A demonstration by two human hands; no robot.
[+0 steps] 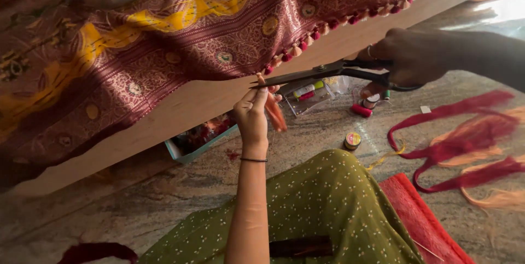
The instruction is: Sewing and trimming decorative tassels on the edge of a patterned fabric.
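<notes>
Tassels (pixel 350 21) lined most of the cloth edge; left hand (pixel 252 115) pinched orange threads (pixel 273 112), scissors (pixel 306 74) in right hand (pixel 407 59) just above, uncut.

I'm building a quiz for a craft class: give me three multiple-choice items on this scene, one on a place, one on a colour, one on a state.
1. Where does the round thread spool with the yellow-and-red top lie?
A on the stone floor
B on the patterned cloth
C in the clear plastic box

2. What colour is the bundle of threads pinched in the left hand?
A blue
B orange
C white

3. How are the black scissors in the right hand?
A lying on the floor
B shut tight
C blades parted near the tassel

Answers: 1 A, it sits on the stone floor beside the green-clad knee. 2 B, the strands show orange below the fingers. 3 C, the two blades stand slightly apart at the tip.
</notes>
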